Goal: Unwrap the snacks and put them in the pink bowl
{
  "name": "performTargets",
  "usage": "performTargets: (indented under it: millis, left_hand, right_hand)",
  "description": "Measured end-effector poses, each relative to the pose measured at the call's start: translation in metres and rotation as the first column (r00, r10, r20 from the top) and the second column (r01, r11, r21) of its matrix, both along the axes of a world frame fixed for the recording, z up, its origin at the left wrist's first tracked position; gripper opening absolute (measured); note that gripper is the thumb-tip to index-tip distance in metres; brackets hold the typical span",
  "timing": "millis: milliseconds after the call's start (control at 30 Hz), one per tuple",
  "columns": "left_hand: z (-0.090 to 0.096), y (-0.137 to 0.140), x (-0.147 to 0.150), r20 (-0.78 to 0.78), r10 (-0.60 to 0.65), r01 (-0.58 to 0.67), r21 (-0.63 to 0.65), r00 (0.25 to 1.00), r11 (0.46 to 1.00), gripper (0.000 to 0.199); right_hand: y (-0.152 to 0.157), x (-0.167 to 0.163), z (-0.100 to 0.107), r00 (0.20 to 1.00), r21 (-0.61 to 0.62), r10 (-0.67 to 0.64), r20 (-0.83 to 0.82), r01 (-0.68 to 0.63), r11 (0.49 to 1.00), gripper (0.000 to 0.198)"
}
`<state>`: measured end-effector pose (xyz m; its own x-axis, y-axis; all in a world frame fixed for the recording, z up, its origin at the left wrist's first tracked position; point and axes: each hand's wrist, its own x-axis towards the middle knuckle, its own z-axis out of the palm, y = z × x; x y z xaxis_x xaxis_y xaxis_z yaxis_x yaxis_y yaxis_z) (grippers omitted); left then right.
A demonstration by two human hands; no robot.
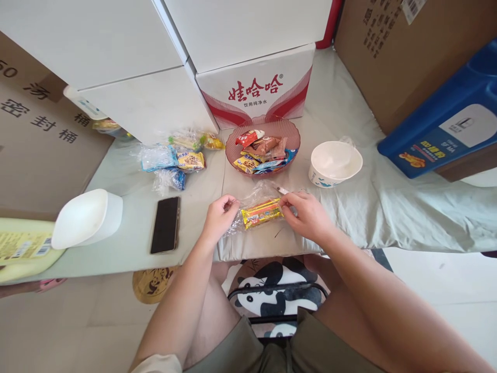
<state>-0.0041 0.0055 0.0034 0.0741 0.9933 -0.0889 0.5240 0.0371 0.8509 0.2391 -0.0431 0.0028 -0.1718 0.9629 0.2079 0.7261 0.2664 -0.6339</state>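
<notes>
A yellow and red snack packet lies near the table's front edge, together with a crumpled clear plastic bag; whether it is inside the bag I cannot tell. To its left, my left hand is closed, thumb and fingers pinching the edge of the clear plastic. My right hand is closed at the packet's right end, its fingertips hiding that end. A small whitish strip with a dark part shows just above the right fingers. Behind the packet stands a pink ribbed bowl of wrapped snacks.
A white paper tub stands right of the bowl. Several bagged snacks, a phone and a white plastic container are on the left. A printed carton, a blue jug and a brown box border the table.
</notes>
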Motion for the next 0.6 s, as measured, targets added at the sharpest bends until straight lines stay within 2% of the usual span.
performTargets:
  millis: [600]
  left_hand:
    - [-0.0014, -0.0027, -0.0006, -0.088, -0.081, 0.081, -0.006, 0.993, 0.997, 0.023]
  right_hand:
    - [0.0000, 0.0001, -0.0038, 1.000, -0.054, -0.009, -0.007, 0.009, 0.999, 0.014]
